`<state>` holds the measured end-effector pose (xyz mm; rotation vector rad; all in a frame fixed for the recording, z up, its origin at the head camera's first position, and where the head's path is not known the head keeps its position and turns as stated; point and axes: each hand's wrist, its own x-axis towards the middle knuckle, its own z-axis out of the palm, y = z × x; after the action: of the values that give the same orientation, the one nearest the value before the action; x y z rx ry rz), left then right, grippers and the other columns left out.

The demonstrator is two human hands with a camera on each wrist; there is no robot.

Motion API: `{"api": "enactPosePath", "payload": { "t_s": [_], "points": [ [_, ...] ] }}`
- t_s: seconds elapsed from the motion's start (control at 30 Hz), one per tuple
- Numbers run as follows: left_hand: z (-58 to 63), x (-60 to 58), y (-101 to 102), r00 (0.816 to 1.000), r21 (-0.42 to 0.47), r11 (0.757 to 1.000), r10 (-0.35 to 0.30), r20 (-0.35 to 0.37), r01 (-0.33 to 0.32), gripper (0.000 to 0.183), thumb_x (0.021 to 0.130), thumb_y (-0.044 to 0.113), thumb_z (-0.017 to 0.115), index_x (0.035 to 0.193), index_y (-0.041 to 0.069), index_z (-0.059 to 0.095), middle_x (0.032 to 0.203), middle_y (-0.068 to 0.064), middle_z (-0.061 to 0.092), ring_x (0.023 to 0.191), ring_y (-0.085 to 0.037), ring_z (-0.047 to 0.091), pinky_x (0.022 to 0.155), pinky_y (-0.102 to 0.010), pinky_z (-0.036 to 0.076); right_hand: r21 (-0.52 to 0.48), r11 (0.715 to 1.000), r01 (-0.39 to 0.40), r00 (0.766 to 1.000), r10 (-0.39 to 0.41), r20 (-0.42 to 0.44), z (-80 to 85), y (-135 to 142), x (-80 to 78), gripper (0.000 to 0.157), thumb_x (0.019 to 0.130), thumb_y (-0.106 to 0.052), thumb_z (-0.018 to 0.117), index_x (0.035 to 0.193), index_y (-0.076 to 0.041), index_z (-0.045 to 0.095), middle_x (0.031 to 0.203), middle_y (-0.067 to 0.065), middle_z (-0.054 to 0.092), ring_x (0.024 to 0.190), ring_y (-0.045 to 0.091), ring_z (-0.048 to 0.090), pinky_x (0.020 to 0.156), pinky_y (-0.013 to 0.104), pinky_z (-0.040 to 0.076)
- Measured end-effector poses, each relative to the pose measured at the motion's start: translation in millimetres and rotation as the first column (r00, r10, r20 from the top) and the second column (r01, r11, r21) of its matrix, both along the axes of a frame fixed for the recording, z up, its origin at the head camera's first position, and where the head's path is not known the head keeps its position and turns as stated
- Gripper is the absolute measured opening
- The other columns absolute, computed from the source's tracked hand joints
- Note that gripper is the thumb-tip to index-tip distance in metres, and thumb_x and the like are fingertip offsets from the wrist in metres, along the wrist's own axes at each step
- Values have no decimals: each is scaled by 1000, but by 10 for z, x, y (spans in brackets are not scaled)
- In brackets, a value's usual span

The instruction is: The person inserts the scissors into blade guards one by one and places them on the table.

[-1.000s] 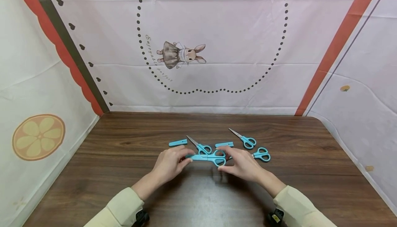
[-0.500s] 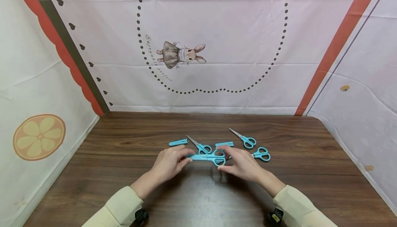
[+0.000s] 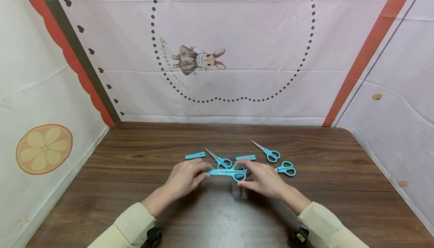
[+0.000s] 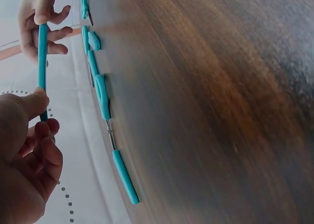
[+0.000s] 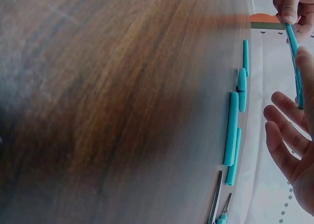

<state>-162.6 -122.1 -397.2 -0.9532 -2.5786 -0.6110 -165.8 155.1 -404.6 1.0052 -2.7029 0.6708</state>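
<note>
Head view, below centre: sheathed blue scissors [image 3: 219, 172], held above the brown table [image 3: 142, 153]. Left hand [image 3: 184, 178]: thumb and fingers pinching the sheath tip. Right hand [image 3: 266, 180]: thumb and forefinger gripping the handle rings, remaining fingers spread apart in the right wrist view. On the table: centre scissors [image 3: 218, 160]; far scissors [image 3: 267, 151] and third scissors [image 3: 280, 170], right of centre; left cap [image 3: 194, 155], right cap [image 3: 245, 157], both loose.
</note>
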Motion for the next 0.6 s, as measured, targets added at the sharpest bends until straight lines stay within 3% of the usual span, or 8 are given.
{"api": "enactPosePath", "payload": {
  "t_s": [0.33, 0.6],
  "points": [
    [29, 0, -42, 1000, -33, 999, 25, 13, -24, 20, 81, 27, 71, 100, 25, 68, 73, 15, 52, 54, 3, 40, 45, -15, 32, -2, 1000, 4, 1000, -4, -19, 4, -40, 7, 57, 79, -48, 67, 127, -23, 50, 87, -13, 63, 71, 7, 61, 52, 16, 40],
    [33, -13, -92, 989, -50, 993, 108, 100, -104, 16, 80, 30, 71, 95, 26, 69, 68, 20, 47, 51, 3, 38, 43, -17, 32, 1, 1000, -2, 1000, 2, -29, -18, -101, -6, 56, 79, -45, 68, 126, -19, 52, 81, -12, 63, 67, 6, 60, 51, 16, 39]
  ]
}}
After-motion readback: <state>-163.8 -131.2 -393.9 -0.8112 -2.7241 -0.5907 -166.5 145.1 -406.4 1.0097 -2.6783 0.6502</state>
